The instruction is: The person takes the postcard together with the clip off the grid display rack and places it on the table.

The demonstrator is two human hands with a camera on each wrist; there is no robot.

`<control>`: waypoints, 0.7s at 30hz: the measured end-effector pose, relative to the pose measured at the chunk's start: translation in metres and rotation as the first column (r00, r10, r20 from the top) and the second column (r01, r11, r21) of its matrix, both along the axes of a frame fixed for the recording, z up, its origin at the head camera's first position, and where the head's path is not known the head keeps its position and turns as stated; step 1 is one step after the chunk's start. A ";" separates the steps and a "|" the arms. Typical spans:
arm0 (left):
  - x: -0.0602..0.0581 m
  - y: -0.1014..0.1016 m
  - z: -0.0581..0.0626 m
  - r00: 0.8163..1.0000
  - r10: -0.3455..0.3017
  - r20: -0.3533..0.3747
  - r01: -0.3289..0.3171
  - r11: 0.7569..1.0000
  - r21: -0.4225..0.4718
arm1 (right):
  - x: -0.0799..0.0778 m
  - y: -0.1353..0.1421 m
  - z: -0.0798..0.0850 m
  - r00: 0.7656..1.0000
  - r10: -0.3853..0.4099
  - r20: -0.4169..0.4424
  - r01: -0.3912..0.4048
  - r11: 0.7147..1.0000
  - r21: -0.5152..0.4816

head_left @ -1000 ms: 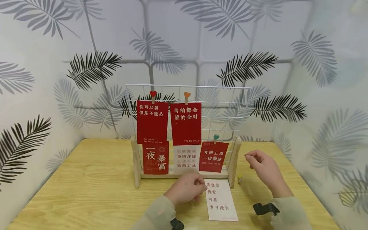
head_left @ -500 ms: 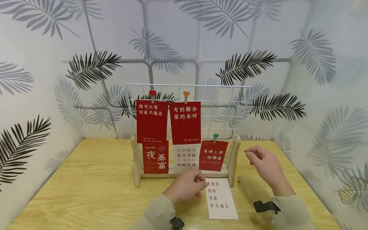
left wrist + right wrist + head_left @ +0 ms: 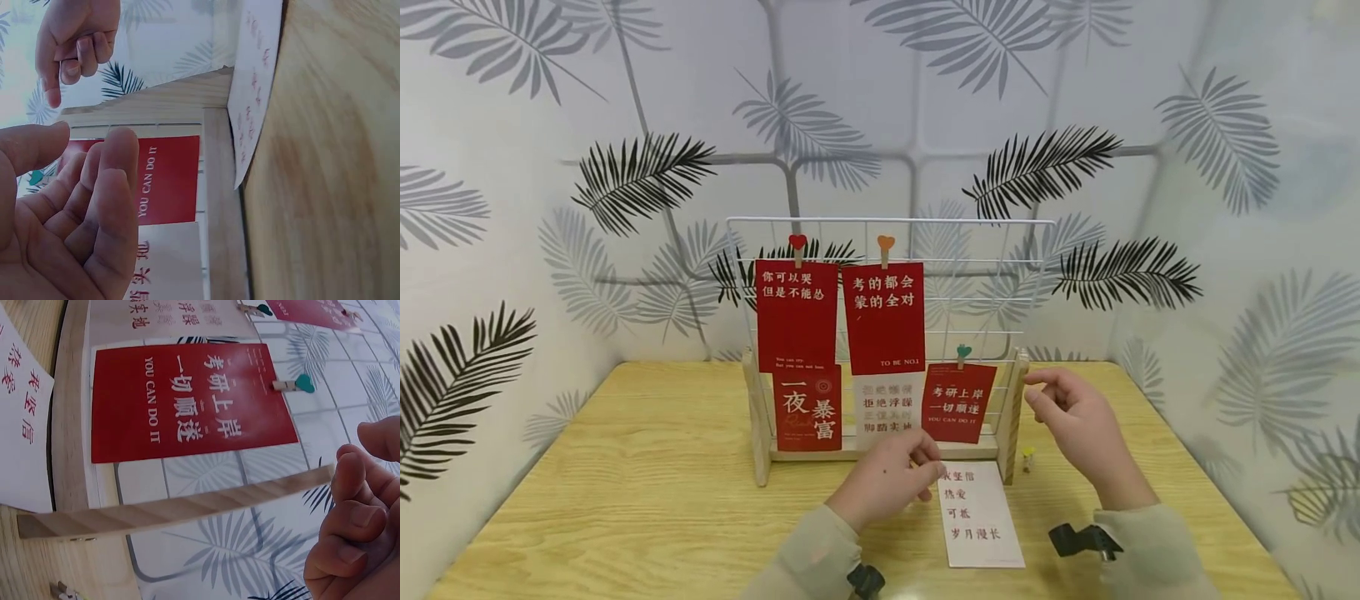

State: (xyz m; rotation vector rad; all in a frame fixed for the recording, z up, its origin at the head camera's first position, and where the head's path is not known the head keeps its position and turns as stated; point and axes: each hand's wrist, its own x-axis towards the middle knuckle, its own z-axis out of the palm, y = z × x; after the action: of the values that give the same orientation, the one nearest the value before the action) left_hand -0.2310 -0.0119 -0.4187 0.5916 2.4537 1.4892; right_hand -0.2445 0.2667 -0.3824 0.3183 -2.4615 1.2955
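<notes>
My left hand (image 3: 887, 477) hovers low in front of the rack, fingers loosely bent. The left wrist view shows a gap between its thumb and fingers, with nothing held. Beside it a white card (image 3: 983, 527) with red writing lies on the table. My right hand (image 3: 1078, 433) is raised next to the rack's right wooden post (image 3: 1012, 421); its thumb and forefinger (image 3: 350, 472) are apart and hold nothing. On the white wire rack (image 3: 985, 275), a green heart clothespin (image 3: 964, 353) holds a small red card (image 3: 958, 403) near that post.
Two larger red cards (image 3: 796, 321) hang above under red and orange heart clothespins (image 3: 886, 244). Another red card (image 3: 808, 412) and a white card (image 3: 887, 404) hang below them. A small yellow-topped clothespin (image 3: 1028, 460) lies right of the post on the wooden table (image 3: 625, 483).
My right hand has moved left and slightly up, nearer to the right post. My left hand has shifted slightly up and right. The cards on the rack look unchanged.
</notes>
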 end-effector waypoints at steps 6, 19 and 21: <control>-0.001 -0.006 0.008 0.997 0.046 -0.055 -0.046 0.999 -0.009 | 0.002 -0.006 0.003 1.000 0.018 -0.020 -0.018 1.000 0.017; -0.003 -0.013 0.019 0.989 0.074 -0.128 -0.076 0.997 -0.008 | 0.005 -0.020 0.015 0.998 0.039 -0.043 -0.039 0.999 0.016; -0.002 -0.015 0.021 0.987 0.079 -0.143 -0.081 0.997 -0.008 | 0.005 -0.024 0.017 0.997 0.052 -0.055 -0.052 0.999 0.013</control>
State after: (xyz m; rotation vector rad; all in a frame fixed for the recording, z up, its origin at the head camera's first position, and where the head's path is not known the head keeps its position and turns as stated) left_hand -0.2331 -0.0266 -0.3979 0.6239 2.6224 1.5068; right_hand -0.2398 0.2426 -0.3655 0.4182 -2.4307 1.2763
